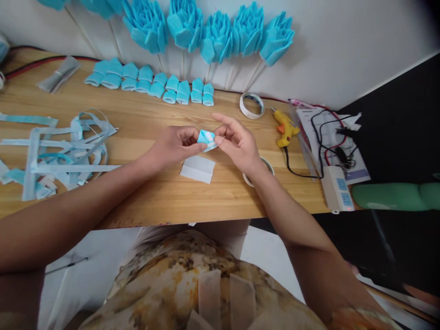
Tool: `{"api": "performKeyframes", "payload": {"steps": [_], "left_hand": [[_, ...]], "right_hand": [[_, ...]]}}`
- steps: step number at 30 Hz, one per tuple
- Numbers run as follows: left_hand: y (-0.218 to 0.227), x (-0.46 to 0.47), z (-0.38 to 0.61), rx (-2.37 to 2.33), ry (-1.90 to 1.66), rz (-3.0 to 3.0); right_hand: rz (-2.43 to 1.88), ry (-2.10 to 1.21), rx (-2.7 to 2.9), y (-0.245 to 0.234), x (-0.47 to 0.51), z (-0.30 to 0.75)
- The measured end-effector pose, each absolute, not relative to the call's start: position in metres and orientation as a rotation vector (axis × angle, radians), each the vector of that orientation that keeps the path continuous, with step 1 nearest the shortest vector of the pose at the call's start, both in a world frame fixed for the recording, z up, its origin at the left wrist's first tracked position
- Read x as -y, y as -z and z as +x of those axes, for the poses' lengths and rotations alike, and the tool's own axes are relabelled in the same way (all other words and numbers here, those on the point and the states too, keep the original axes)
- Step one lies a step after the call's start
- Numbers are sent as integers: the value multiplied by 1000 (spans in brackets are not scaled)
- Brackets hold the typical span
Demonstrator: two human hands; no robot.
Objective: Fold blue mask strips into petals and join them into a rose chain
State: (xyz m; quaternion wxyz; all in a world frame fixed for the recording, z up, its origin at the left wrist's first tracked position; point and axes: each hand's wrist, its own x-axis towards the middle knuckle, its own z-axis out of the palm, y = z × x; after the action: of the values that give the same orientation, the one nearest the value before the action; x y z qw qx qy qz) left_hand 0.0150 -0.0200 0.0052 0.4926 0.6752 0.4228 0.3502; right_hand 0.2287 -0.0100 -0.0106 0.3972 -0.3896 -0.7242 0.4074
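The left hand (176, 143) pinches a small folded blue piece (205, 139) between thumb and fingers, gripping its left edge. The right hand (240, 141) has thumb and fingertip on the opposite edge, its other fingers loosely spread. The piece sits between the two hands, raised a little over the table (147, 206), and shows a white patch on its face.

Just below the hands, toward the body, lies a pale creased sheet (198, 169), flat on the wood. Under the right wrist is a roll of tape (270, 166), partly hidden by the forearm. Beyond the right hand lies a second, white tape roll (246, 112), and to the right of that hand a yellow glue gun (285, 126) — its black cord runs toward a white power strip (332, 188), farther right.

Beyond the left hand, a row of folded blue pieces (160, 85) stretches along the back of the table. Well to the left of that hand is a tangle of pale blue strips (68, 146). Farthest from both hands, blue flowers (216, 36) on thin sticks stand against the wall.
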Motion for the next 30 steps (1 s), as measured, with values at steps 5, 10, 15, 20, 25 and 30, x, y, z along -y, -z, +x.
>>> {"api": "performKeyframes", "payload": {"steps": [5, 10, 15, 20, 25, 30], "left_hand": [[-4, 20, 15, -1057, -886, 1611], [-3, 18, 15, -1020, -912, 1612], [-7, 17, 14, -1026, -907, 1547], [-9, 17, 11, -1021, -907, 1446], [-6, 18, 11, -1016, -914, 1448], [-8, 19, 13, -1054, -866, 1552]], "right_hand": [[-956, -1031, 1887, 10, 9, 229], [-976, -1050, 1906, 10, 12, 227], [-976, -1057, 1947, 9, 16, 225], [-961, -1019, 1950, 5, 16, 227], [-937, -1077, 1933, 4, 13, 231], [-954, -1115, 1914, 8, 12, 230]]}}
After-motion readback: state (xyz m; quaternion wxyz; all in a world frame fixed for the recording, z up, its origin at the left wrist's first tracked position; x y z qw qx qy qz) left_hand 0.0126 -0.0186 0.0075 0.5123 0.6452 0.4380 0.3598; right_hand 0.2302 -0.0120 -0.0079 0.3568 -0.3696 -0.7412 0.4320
